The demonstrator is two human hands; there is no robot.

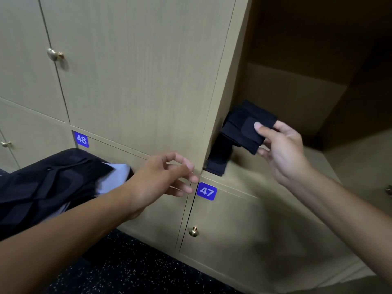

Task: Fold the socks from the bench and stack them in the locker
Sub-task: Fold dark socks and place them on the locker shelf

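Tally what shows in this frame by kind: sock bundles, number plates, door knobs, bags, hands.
Black folded sock bundles: 2, held, stacked
Blue number plates: 2, 48, 47
Brass door knobs: 4
Black bags: 1
Hands: 2, left, right
Total: 11

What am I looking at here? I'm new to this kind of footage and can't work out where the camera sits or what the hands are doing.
There is no machine here: a person wears one wide-angle camera on the head, looking forward and down, so the two bare arms reach in from the bottom of the picture. Ahead is a wall of pale wooden lockers, with blue number tags 48 and 47. The open locker is on the right. The right hand pinches a folded dark sock at the locker's mouth, above more dark socks already lying at its front edge. The left hand holds nothing, its fingers loosely curled near the locker's edge. On the left lies a dark bag with straps, with something white beneath it.
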